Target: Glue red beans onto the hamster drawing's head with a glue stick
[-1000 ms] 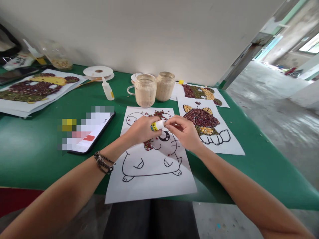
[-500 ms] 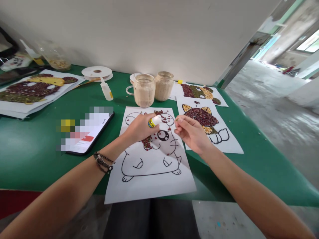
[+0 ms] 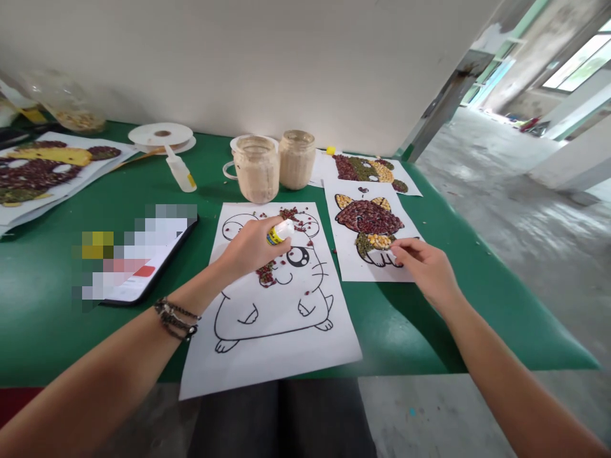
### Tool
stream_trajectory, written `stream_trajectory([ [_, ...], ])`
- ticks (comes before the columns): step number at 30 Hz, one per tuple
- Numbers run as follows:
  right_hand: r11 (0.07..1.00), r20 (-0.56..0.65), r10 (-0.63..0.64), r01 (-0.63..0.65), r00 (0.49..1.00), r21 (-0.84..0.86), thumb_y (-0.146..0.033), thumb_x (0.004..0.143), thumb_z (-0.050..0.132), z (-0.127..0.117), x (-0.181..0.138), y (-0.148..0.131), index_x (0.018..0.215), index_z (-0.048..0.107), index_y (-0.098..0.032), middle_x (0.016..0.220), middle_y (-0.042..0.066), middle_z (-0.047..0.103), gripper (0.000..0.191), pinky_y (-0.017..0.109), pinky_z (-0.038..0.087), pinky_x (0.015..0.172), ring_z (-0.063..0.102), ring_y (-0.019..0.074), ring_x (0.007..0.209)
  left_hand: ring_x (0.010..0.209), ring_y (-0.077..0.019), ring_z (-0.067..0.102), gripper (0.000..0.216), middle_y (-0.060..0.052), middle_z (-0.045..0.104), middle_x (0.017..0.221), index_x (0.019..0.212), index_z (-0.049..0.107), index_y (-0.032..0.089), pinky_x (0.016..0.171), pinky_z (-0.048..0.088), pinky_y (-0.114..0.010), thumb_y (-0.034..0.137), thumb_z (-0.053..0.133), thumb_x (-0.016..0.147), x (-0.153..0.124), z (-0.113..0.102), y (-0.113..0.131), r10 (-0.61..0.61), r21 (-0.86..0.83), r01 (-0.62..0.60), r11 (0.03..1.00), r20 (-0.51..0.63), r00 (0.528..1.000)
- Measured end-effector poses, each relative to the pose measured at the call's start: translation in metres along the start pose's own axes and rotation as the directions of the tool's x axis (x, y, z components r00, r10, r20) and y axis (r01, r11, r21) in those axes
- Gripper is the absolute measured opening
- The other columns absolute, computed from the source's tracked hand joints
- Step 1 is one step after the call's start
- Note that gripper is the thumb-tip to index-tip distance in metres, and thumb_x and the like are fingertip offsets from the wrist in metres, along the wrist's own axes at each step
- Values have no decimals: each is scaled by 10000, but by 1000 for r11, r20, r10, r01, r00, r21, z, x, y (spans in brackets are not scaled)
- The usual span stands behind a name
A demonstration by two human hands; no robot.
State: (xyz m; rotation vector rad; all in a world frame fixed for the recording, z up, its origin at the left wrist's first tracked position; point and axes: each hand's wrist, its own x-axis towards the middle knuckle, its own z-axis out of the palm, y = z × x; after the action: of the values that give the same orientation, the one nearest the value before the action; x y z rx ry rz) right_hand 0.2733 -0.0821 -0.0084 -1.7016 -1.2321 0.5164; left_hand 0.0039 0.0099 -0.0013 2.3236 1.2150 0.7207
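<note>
My left hand [image 3: 251, 245] is closed around a small glue bottle [image 3: 277, 234] with a yellow and blue label and a white end. It hovers over a hamster drawing [image 3: 272, 312] on white paper, hiding part of the face. Loose red and green beans [image 3: 266, 273] lie on the cheek, with more red beans [image 3: 291, 216] by the ear. Off to the right, my right hand [image 3: 427, 267] has thumb and forefinger pinched together at the cat picture [image 3: 370, 219], near its tail. Red beans, yellow kernels and green beans fill parts of that cat. Whatever the pinch holds is too small to make out.
Two cloudy jars [image 3: 258, 172] stand behind the hamster sheet. A phone [image 3: 147, 261] lies to the left, with a white dropper bottle [image 3: 180, 170] and a ribbon spool [image 3: 162, 135] beyond it. Bean pictures [image 3: 45, 168] rest at far left and another [image 3: 377, 170] at back right.
My right hand has moved right, from beside the hamster's ear to the cat picture. The left hand still holds the glue bottle over the hamster sheet. The camera view has shifted slightly.
</note>
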Motion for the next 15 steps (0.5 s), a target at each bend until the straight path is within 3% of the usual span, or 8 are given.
stream_trajectory([
  [4, 943, 142, -256, 280, 956, -181, -299, 697, 549, 12, 1, -1, 670, 588, -190, 703, 29, 600, 118, 284, 436, 571, 531, 141, 609, 459, -80, 382, 133, 40, 462, 520, 655, 487, 177, 455, 296, -206, 306, 480, 690, 0, 1, -1, 5, 3, -5, 1000, 2, 1000],
  [7, 872, 205, -368, 413, 907, -261, -265, 729, 522, 17, 1, 0, 682, 582, -194, 694, 32, 592, 104, 280, 428, 547, 523, 140, 592, 475, -87, 388, 144, 32, 470, 531, 650, 487, 178, 464, 302, -209, 316, 475, 693, 0, 1, -3, 11, 12, -11, 1000, -4, 1000],
  [15, 781, 282, -423, 505, 861, -368, -213, 745, 500, 17, 0, 0, 668, 555, -182, 643, 25, 548, 99, 268, 398, 516, 473, 126, 531, 496, -93, 406, 152, 24, 482, 554, 659, 472, 182, 475, 305, -215, 330, 467, 696, 1, 1, -6, 1, -3, -1, 1000, 11, 1000],
])
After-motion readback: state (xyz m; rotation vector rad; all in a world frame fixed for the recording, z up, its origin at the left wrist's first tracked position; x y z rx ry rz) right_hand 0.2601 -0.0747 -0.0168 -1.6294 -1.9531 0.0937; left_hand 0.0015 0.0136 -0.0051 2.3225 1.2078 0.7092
